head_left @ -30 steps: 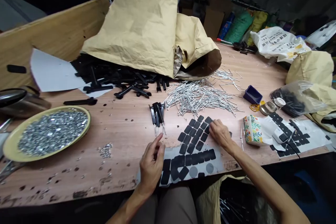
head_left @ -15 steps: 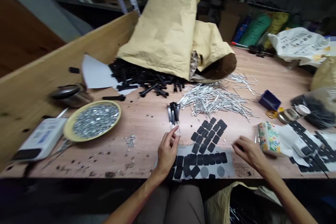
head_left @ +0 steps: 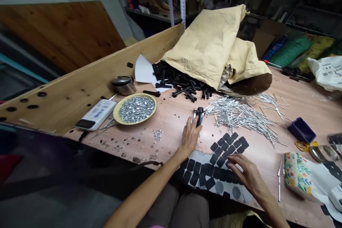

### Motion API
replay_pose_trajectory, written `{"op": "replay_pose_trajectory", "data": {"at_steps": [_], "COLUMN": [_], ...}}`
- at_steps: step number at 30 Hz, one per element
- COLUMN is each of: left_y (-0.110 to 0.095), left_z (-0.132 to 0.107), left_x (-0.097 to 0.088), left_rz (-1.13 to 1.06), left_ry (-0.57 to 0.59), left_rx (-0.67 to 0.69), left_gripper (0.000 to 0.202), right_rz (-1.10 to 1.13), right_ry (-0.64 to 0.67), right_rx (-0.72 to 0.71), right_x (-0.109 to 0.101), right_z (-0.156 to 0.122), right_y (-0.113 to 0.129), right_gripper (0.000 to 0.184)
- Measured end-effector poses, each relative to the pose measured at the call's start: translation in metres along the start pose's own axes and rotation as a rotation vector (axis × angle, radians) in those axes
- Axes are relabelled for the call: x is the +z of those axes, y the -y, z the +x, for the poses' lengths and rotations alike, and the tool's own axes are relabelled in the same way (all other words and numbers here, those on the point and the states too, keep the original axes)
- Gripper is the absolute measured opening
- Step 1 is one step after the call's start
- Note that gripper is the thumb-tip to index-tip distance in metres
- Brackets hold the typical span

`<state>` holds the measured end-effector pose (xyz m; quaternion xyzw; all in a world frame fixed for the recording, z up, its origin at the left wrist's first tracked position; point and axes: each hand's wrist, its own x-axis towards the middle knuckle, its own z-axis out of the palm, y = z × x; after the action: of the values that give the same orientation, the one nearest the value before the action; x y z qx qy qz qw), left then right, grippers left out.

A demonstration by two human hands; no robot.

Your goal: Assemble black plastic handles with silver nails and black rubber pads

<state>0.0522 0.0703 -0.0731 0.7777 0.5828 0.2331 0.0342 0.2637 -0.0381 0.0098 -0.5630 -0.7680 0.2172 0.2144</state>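
Observation:
My left hand (head_left: 189, 137) reaches over the table with fingers stretched and apart. Its fingertips are at the lower end of a small black plastic part (head_left: 200, 112) with silvery rods beside it; whether they touch it I cannot tell. My right hand (head_left: 247, 171) hovers over rounded black pads (head_left: 226, 146), thumb apart from the fingers, nothing visible in it. More black pads lie on a pale backing sheet (head_left: 235, 191) at the table's front edge. Thin silvery rods (head_left: 237, 114) form a loose pile beyond my hands.
At the left are a yellow bowl (head_left: 153, 112) of small metal pieces, a white scale (head_left: 96, 115) and a metal pot (head_left: 125, 85). A paper sack (head_left: 205, 42) lies behind black parts (head_left: 184, 84). At the right stand a purple box (head_left: 301, 130) and a floral box (head_left: 298, 174).
The view has swung left. My left hand has moved forward to the black plastic part. My right hand has come leftward over the pads, and its fingers have spread.

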Motion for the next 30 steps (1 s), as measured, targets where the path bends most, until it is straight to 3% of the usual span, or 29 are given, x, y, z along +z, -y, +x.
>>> {"op": "replay_pose_trajectory", "data": {"at_steps": [6, 10, 12, 15, 18, 19, 21, 24, 27, 30], "left_y": [0.007, 0.009, 0.010, 0.009, 0.009, 0.009, 0.012, 0.026, 0.049, 0.071], "left_z": [0.003, 0.004, -0.001, -0.021, -0.052, -0.062, -0.079, -0.094, -0.098, -0.100], "left_x": [0.009, 0.009, -0.004, -0.040, -0.081, -0.092, -0.107, -0.114, -0.113, -0.112], "left_rz": [-0.026, -0.101, -0.176, -0.335, -0.580, -0.676, -0.855, -1.093, -1.332, -1.461], "left_ry": [-0.146, -0.415, -0.519, -0.565, -0.452, -0.421, -0.387, -0.268, -0.105, -0.021], "left_rx": [0.051, 0.035, 0.106, 0.288, 0.451, 0.431, 0.260, -0.271, -0.747, -0.987], "left_gripper": [0.017, 0.014, 0.017, 0.018, 0.022, 0.022, 0.023, 0.025, 0.038, 0.053], "right_rz": [0.010, -0.095, -0.185, -0.202, -0.122, -0.118, -0.161, -0.312, -0.436, -0.463], "right_ry": [-0.163, -0.162, -0.188, -0.219, 0.009, 0.112, 0.267, 0.355, 0.374, 0.360], "right_rx": [-0.245, -0.413, -0.412, -0.357, -0.408, -0.423, -0.410, -0.316, -0.231, -0.170], "right_x": [0.030, 0.042, 0.045, 0.053, 0.079, 0.092, 0.119, 0.152, 0.168, 0.175], "right_z": [0.093, 0.152, 0.180, 0.212, 0.223, 0.221, 0.213, 0.199, 0.194, 0.194], "right_y": [0.018, 0.043, 0.049, 0.052, 0.060, 0.066, 0.080, 0.102, 0.115, 0.120], "right_gripper": [0.024, 0.025, 0.026, 0.023, 0.021, 0.022, 0.023, 0.024, 0.020, 0.019]}}
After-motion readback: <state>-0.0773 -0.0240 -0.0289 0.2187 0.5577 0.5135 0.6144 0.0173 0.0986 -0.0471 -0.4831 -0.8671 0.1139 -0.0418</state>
